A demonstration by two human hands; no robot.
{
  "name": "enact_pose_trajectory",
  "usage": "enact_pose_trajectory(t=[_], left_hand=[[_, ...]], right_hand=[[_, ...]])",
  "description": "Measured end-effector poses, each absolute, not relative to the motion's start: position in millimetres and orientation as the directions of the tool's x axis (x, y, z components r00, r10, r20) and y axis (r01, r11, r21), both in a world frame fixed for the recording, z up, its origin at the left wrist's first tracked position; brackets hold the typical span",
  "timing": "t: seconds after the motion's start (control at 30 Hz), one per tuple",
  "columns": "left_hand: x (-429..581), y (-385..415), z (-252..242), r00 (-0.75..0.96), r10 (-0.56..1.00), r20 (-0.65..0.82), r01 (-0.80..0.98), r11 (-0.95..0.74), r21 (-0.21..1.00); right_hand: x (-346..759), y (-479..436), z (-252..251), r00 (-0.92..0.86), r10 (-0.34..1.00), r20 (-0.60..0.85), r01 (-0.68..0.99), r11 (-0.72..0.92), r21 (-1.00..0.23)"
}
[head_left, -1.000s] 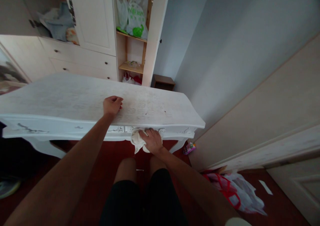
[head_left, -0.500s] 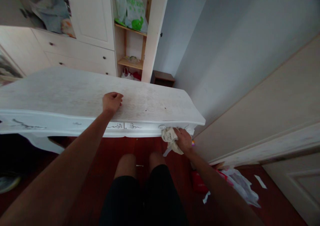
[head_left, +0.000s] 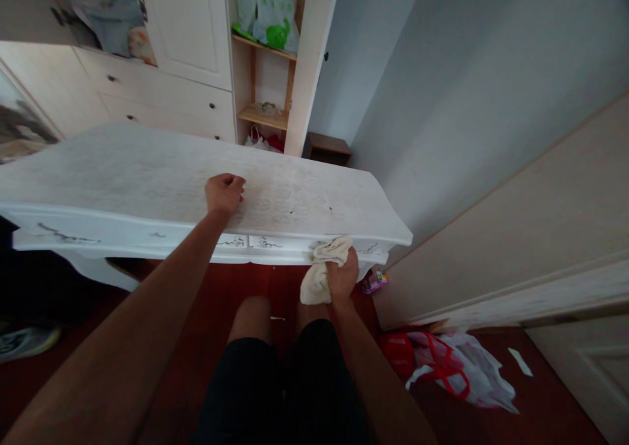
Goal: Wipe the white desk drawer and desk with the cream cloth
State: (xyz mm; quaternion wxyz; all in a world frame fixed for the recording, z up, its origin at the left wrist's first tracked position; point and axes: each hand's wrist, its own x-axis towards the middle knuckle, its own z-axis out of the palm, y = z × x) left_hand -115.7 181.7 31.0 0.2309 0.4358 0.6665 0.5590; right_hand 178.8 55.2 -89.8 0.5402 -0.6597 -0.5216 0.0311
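Note:
A white desk (head_left: 122, 163) with a scuffed, smudged top and carved branch patterns on its front spans the view. My left hand (head_left: 225, 192) rests on the desk top near the front edge, its fingers curled together; whether anything is inside them cannot be seen. At the right part of the desk's front, my right hand (head_left: 344, 274) is closed on a cream cloth (head_left: 316, 284). The upper part of the cloth lies against the drawer front, and the rest hangs below the desk's lower edge.
Behind the desk stand a white cabinet (head_left: 187, 25) and shelves with plastic bags (head_left: 275, 19). Red and clear bags (head_left: 472, 366) lie on the red floor at the right, near a pink packet (head_left: 375, 282). A shoe (head_left: 27, 343) shows at the lower left.
My right hand has shifted left and turned more upright, with the cloth now spread higher on the drawer front. My left hand stays on the desk top. The view has moved slightly.

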Motion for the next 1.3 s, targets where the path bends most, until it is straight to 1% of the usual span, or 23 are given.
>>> enact_pose_trajectory(t=[0.1, 0.2, 0.33, 0.4, 0.53, 0.63, 0.73, 0.8, 0.87, 0.93, 1.0, 1.07, 1.13, 1.17, 1.2, 1.23, 1.27, 1.3], left_hand=[[-114, 179, 34, -0.519, 0.837, 0.174, 0.316, -0.001, 0.949], [-114, 179, 33, -0.517, 0.835, 0.187, 0.314, -0.018, 0.949], [-115, 181, 31, -0.514, 0.836, 0.192, 0.315, -0.025, 0.949], [-115, 181, 32, -0.517, 0.835, 0.187, 0.324, -0.011, 0.946], [-115, 181, 33, -0.515, 0.84, 0.173, 0.33, 0.007, 0.944], [-116, 180, 32, -0.504, 0.844, 0.183, 0.321, -0.013, 0.947], [-117, 181, 30, -0.497, 0.845, 0.197, 0.309, -0.039, 0.95], [-118, 181, 29, -0.495, 0.846, 0.195, 0.3, -0.044, 0.953], [-118, 181, 29, -0.495, 0.848, 0.191, 0.297, -0.042, 0.954], [-117, 180, 30, -0.494, 0.85, 0.186, 0.298, -0.035, 0.954], [-117, 180, 31, -0.492, 0.851, 0.182, 0.3, -0.03, 0.953], [-116, 178, 32, -0.494, 0.851, 0.18, 0.305, -0.024, 0.952], [-115, 177, 34, -0.5, 0.848, 0.176, 0.313, -0.012, 0.95], [-114, 176, 35, -0.504, 0.847, 0.171, 0.316, -0.004, 0.949], [-114, 176, 36, -0.506, 0.846, 0.166, 0.319, 0.005, 0.948], [-113, 176, 36, -0.507, 0.847, 0.162, 0.322, 0.012, 0.947], [-113, 176, 36, -0.508, 0.847, 0.159, 0.325, 0.017, 0.946], [-113, 177, 36, -0.506, 0.847, 0.16, 0.33, 0.019, 0.944]], right_hand=[[143, 45, -93, 0.463, 0.737, 0.492, 0.661, 0.082, -0.746], [116, 36, -92, 0.411, 0.791, 0.454, 0.704, 0.041, -0.709], [84, 31, -88, 0.398, 0.817, 0.417, 0.747, -0.025, -0.664], [72, 31, -85, 0.361, 0.843, 0.398, 0.779, -0.038, -0.626], [67, 33, -77, 0.25, 0.899, 0.359, 0.851, -0.027, -0.525], [84, 32, -71, 0.136, 0.933, 0.332, 0.888, 0.034, -0.458], [115, 26, -67, 0.065, 0.946, 0.318, 0.898, 0.084, -0.431], [140, 19, -67, 0.083, 0.942, 0.326, 0.891, 0.076, -0.447], [166, 14, -69, 0.145, 0.925, 0.351, 0.872, 0.048, -0.487], [191, 12, -71, 0.231, 0.884, 0.406, 0.836, 0.033, -0.547], [215, 16, -74, 0.327, 0.823, 0.465, 0.768, 0.055, -0.638], [239, 25, -78, 0.447, 0.763, 0.466, 0.641, 0.09, -0.763], [262, 35, -81, 0.604, 0.701, 0.378, 0.453, 0.088, -0.887], [272, 39, -83, 0.68, 0.656, 0.327, 0.37, 0.078, -0.926], [281, 42, -84, 0.745, 0.599, 0.295, 0.321, 0.066, -0.945], [287, 44, -84, 0.787, 0.543, 0.292, 0.314, 0.054, -0.948], [292, 45, -85, 0.801, 0.506, 0.321, 0.349, 0.042, -0.936], [295, 46, -86, 0.78, 0.503, 0.372, 0.414, 0.031, -0.91]])
